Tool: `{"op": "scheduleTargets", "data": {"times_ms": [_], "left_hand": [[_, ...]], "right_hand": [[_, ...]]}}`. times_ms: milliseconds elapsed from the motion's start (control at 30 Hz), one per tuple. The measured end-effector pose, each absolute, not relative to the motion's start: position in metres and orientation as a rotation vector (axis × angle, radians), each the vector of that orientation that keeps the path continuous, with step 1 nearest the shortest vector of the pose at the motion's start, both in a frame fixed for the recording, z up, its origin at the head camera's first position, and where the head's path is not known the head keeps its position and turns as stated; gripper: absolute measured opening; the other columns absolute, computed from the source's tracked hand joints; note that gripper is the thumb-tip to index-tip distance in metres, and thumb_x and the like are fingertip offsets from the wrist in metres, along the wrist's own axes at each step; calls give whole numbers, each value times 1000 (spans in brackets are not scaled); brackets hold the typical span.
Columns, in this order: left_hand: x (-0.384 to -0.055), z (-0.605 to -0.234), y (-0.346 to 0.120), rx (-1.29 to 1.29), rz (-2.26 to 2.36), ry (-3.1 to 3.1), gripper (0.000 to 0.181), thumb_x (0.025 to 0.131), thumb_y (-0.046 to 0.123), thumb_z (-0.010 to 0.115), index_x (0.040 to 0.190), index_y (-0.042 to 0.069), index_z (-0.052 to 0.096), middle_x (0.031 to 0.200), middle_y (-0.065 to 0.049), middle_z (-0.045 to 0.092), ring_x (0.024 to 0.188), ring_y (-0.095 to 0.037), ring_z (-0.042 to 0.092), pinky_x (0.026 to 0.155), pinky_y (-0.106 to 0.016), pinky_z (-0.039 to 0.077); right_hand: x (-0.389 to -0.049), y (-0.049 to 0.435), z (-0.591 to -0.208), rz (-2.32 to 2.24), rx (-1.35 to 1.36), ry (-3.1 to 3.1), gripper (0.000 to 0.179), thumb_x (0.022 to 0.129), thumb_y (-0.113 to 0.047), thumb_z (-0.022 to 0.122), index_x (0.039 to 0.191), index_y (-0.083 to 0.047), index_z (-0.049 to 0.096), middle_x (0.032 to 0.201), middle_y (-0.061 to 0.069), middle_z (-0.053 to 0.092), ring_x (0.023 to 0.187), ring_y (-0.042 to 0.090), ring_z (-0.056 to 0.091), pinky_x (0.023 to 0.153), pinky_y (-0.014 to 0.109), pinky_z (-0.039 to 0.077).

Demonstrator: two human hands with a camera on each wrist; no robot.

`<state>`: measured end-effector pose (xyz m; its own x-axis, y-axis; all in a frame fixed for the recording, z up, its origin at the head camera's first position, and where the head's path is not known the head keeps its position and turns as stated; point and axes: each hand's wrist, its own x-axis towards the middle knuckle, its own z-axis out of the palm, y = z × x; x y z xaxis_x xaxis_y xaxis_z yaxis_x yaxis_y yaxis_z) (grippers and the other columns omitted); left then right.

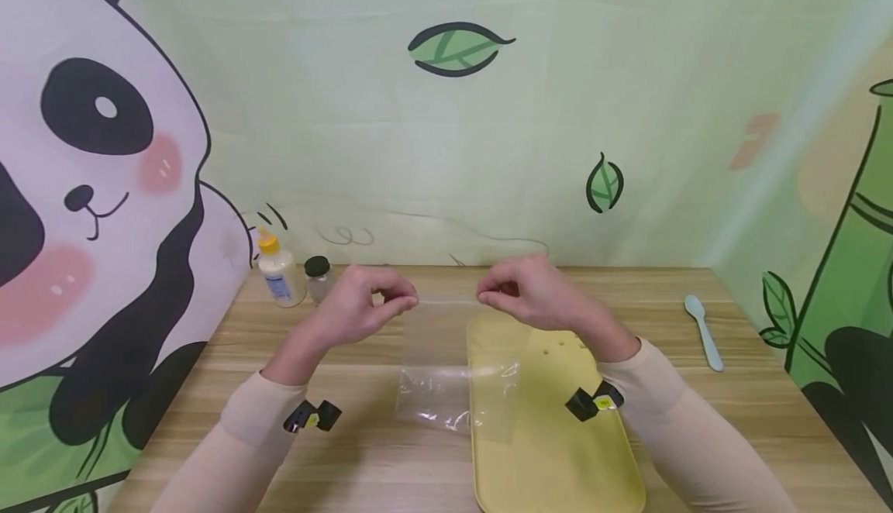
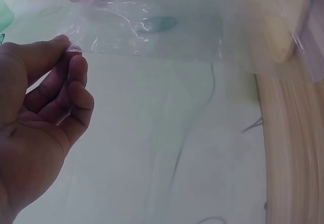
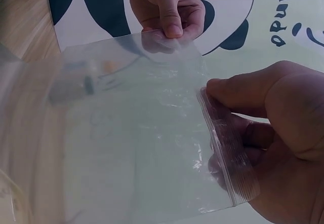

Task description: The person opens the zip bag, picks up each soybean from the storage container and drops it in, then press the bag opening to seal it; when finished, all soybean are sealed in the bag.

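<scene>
A clear plastic zip bag (image 1: 446, 366) hangs between my two hands above the table, seen flat and see-through. My left hand (image 1: 364, 304) pinches its top left corner between thumb and finger. At the other top corner my right hand (image 1: 533, 292) pinches the edge; the right wrist view shows the ridged zip strip (image 3: 220, 143) under that thumb. Behind the bag's right part lies a yellow tray (image 1: 558, 435), and its left edge shows through the plastic. No contents can be made out in the bag.
A glue bottle (image 1: 281, 273) with an orange cap and a small black-lidded jar (image 1: 318, 279) stand at the back left of the wooden table (image 1: 391, 474). A pale blue spoon (image 1: 705, 335) lies on the right. Several small bits lie at the tray's far end.
</scene>
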<state>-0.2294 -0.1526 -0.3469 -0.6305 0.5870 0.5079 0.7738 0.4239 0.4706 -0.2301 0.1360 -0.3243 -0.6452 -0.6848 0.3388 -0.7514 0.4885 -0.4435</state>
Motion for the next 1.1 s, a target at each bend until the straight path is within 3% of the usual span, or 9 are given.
{"op": "scheduleTargets", "data": {"times_ms": [267,800,1100], "left_hand": [[-228,-350,-153,-1203,-1012,-2386,4,88,11,71,87,8,73,78,4,69,68,-3,59,61,-22,53],[-228,-343,-151,-1212,-975,-2466,4,88,12,71,90,9,73,81,3,69,70,-6,58,63,-25,54],[-224,-343,-143,-1159,-880,-2409,24,82,15,77,104,8,71,97,-1,69,84,-9,60,74,-26,55]], "right_hand": [[-228,134,-323,823,1285,-2649,4,89,-12,70,85,-12,71,82,-4,67,72,6,58,65,22,53],[-232,135,-316,918,1314,-2804,10,85,-15,74,79,-15,66,70,-7,60,63,8,52,57,21,47],[-233,137,-315,953,1223,-2880,11,85,-16,75,78,-15,66,69,-6,59,63,9,52,56,21,46]]}}
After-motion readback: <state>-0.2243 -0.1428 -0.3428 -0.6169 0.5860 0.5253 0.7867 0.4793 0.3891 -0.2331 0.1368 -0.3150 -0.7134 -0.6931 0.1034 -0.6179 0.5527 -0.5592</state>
